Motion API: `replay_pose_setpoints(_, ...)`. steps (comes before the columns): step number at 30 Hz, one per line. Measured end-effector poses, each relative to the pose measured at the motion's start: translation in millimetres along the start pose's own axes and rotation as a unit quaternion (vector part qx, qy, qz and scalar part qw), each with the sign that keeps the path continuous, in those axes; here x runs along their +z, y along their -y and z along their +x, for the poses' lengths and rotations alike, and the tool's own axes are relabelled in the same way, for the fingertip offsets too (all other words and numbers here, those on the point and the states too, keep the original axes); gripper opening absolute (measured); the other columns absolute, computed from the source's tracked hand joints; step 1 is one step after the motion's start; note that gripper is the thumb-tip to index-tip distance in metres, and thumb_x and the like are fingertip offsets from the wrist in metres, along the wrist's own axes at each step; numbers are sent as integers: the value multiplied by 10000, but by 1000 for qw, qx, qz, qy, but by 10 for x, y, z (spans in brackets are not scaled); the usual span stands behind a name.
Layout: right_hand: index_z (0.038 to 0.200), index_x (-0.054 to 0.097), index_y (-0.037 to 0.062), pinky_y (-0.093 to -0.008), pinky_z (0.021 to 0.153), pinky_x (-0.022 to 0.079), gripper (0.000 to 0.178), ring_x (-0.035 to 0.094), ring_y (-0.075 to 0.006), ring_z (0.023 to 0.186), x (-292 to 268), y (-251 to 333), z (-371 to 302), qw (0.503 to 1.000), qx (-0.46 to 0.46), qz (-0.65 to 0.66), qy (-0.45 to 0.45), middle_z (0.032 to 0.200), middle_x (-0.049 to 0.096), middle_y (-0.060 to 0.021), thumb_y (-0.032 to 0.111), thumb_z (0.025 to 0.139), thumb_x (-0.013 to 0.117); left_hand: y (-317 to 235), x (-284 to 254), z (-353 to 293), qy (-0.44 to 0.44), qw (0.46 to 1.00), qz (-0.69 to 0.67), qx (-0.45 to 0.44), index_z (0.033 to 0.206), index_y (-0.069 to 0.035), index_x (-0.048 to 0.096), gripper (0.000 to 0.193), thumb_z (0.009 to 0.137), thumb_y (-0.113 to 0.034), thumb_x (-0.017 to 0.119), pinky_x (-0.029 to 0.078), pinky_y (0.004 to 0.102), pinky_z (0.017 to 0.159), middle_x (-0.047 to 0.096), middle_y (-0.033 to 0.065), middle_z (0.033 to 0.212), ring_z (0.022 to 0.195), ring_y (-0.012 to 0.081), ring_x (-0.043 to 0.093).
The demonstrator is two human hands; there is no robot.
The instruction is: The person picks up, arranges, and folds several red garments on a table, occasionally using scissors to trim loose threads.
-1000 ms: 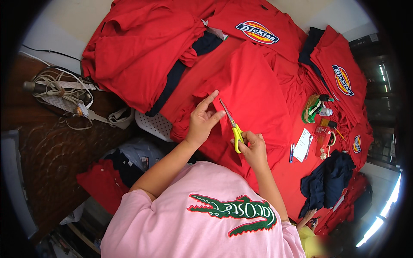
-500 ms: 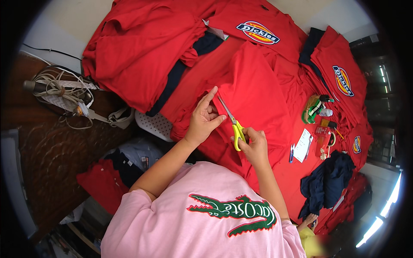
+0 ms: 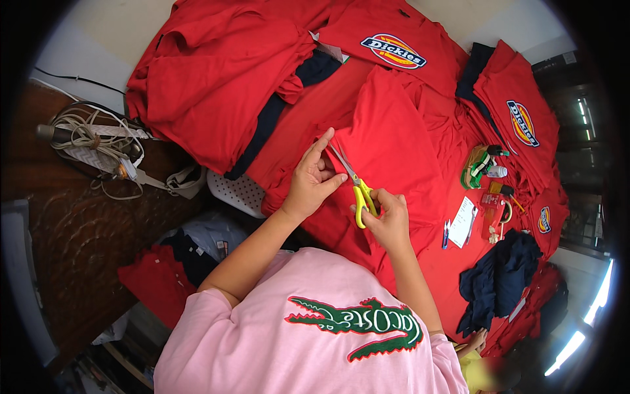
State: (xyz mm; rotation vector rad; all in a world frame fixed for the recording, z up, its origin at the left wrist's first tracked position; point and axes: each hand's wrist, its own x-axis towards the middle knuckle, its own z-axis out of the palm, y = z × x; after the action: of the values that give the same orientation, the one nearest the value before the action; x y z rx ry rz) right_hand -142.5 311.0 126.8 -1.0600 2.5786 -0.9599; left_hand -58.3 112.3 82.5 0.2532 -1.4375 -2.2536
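My right hand (image 3: pixel 388 220) grips a pair of scissors (image 3: pixel 361 197) by its yellow-green handles, fingers in the loops. The blades are slightly parted and point up and left, toward the fingertips of my left hand. Thumb and fingers of my left hand (image 3: pixel 314 180) are closed on the edge of a red garment (image 3: pixel 397 141). The rest of that garment lies spread and rumpled across the table beyond and under both hands. What exactly lies between the blades is too small to make out.
A heap of red garments (image 3: pixel 216 85) lies at the far left, folded red shirts (image 3: pixel 502 92) at the right. A green tape dispenser (image 3: pixel 474 169), a paper slip (image 3: pixel 463 223) and dark blue cloth (image 3: pixel 502 279) sit right. Cables (image 3: pixel 98 138) lie left. A co-worker's hand (image 3: pixel 479 340) shows lower right.
The scissors' handles and blades have spread a little apart. My left hand has hardly moved. At lower right, the co-worker's hand has shifted slightly.
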Motion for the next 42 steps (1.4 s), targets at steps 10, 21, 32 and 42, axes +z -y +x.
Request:
replay_pose_setpoints(10,867,705,57,-377,723,377,359,512,-235,612,99,-38,-96,1000,1,0,-5,676,619,-58,320,762,926,188,-207,50,-57,995,82,26,1677,-28,304,845,936,163,662,520,291,1096,534,108,1544,1276,133,614)
replay_pose_setpoints(21,869,688,65,-381,724,381,331,490,-246,625,83,45,-17,1000,-17,-19,-17,667,612,-55,278,753,914,17,-124,6,-13,1000,14,21,1697,-48,251,887,934,177,645,545,279,1065,555,103,1509,1278,129,600)
replay_pose_setpoints(32,858,681,69,-384,721,386,305,517,-236,612,170,76,-48,997,-36,-37,-58,663,625,-51,257,768,904,-19,-76,-19,-5,1000,14,3,1715,-68,194,948,928,182,661,574,275,1020,577,86,1466,1146,105,656)
replay_pose_setpoints(42,863,677,66,-391,716,388,233,527,-253,621,162,-39,-63,995,-42,-71,-62,682,633,-57,188,812,869,74,-104,-56,4,993,116,3,1718,-71,198,982,910,164,704,574,244,916,658,54,1236,975,69,659)
